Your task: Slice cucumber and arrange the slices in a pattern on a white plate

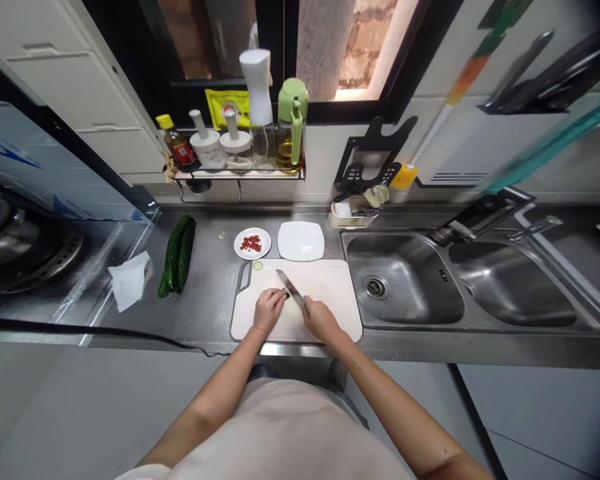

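- Here's the knife point(293, 289), a long grey blade slanting over the board point(333, 290), its tip up and to the left, its flat catching some light.
- The right hand point(322, 320) has its fingers wrapped around the handle, low on the blade's right.
- And the left hand point(269, 311), fingers bent and drawn together, pinches a small piece point(287, 295), dark green where it peeks out, right beside the blade; the rest is hidden.
- Look at the slice point(258, 266): round, pale green, darker at the rim, lying flat by the board's upper left corner.
- Over to the left, whole cucumbers point(178, 257) lie side by side on the surface point(210, 293), long, deep green, bumpy-skinned and glossy.
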### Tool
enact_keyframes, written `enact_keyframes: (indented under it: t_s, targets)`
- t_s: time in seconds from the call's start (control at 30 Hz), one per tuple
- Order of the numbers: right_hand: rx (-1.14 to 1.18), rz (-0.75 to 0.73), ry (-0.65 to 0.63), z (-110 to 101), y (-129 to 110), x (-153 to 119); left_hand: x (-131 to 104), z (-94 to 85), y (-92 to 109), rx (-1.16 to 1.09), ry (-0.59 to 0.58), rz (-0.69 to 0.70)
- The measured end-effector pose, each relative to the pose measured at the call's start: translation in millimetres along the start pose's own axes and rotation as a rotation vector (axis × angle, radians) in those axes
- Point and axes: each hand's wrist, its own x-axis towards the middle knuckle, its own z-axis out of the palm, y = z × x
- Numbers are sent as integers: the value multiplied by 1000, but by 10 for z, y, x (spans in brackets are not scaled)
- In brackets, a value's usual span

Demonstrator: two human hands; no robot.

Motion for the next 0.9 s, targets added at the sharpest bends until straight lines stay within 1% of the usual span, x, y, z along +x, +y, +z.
enact_keyframes:
  t_s: [0.2, 0.63, 0.9]
  targets:
    - [-21, -6, 3, 20, -31, 3, 1, -3, 9, 16, -7, 3]
    - [-50, -3, -47, -3, -69, -18, 5, -14, 13, 12, -32, 2]
    - [-50, 2, -86, 29, -36, -133, 2, -2, 3, 8, -31, -6]
